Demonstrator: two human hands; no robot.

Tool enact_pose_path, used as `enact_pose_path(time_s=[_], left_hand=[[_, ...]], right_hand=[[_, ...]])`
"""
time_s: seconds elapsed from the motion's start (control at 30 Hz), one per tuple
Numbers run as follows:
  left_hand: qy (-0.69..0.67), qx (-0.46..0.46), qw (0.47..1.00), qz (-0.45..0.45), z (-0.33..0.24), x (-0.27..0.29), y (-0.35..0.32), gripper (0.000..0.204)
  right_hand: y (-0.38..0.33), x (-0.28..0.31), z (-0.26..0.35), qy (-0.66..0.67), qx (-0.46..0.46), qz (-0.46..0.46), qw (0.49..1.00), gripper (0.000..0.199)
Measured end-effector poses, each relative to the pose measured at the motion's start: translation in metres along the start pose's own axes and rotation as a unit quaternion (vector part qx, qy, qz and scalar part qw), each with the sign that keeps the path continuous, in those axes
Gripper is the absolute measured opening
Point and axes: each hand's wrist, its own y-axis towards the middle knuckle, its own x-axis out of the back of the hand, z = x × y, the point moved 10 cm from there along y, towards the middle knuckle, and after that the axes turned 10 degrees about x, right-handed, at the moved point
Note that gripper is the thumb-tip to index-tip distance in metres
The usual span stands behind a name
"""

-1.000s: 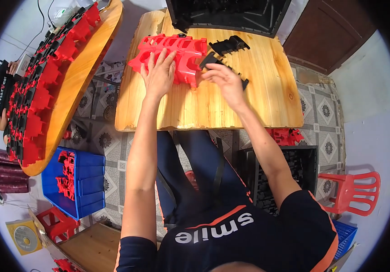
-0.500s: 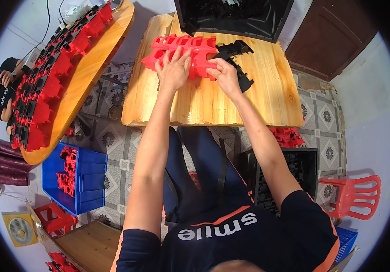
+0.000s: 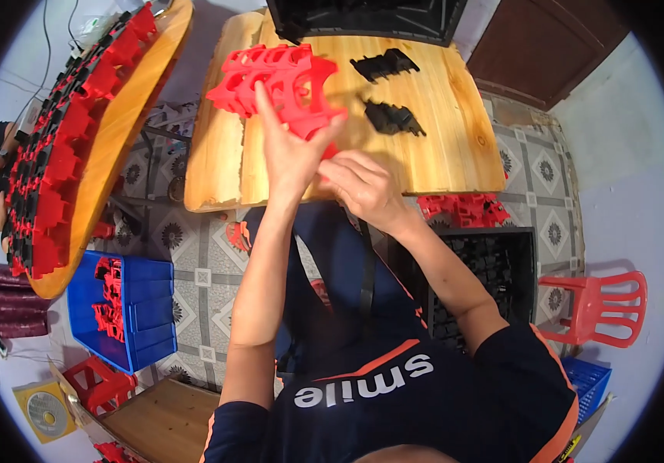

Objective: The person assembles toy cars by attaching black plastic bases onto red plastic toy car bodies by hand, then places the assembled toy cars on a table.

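Note:
A red plastic part (image 3: 301, 96) with rows of openings is tilted above the wooden table, its near end raised toward me. My left hand (image 3: 293, 158) grips it, index finger stretched along its top and thumb spread to the right. Closed fingers of my right hand (image 3: 363, 185) pinch the part's near end by the table's front edge; a bit of red shows beside them. To the right, two black plastic pieces, a far one (image 3: 384, 65) and a nearer one (image 3: 394, 118), lie apart on the tabletop.
A black crate (image 3: 367, 19) stands at the table's far edge. On the left, a slanted-looking wooden table (image 3: 116, 147) bears rows of red and black parts. A blue bin (image 3: 151, 301), a black crate (image 3: 529, 270) and a red chair (image 3: 606, 309) stand around me. Someone sits far left.
The red part has been lifted, turned and brought nearer to me. My right hand has moved from its right side to its near end. Both black pieces now show fully.

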Motion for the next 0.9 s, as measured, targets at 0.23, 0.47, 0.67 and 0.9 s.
enact_pose_path(time_s=[0.23, 0.47, 0.67, 0.9], left_hand=[[-0.266, 0.192, 0.943, 0.052, 0.079, 0.019, -0.029, 0.082], [-0.364, 0.225, 0.901, 0.066, 0.096, 0.037, -0.046, 0.071], [-0.443, 0.229, 0.864, 0.077, 0.092, 0.038, -0.064, 0.064], [-0.444, 0.183, 0.877, 0.032, 0.079, 0.053, -0.083, 0.101]], right_hand=[[-0.049, 0.07, -0.128, -0.14, -0.178, 0.029, 0.974, 0.028], [-0.068, 0.042, -0.112, 0.07, -0.217, 0.185, 0.956, 0.033], [-0.066, 0.042, -0.113, 0.002, -0.214, 0.137, 0.967, 0.018], [-0.025, 0.035, -0.044, 0.086, -0.308, 0.022, 0.947, 0.022]])
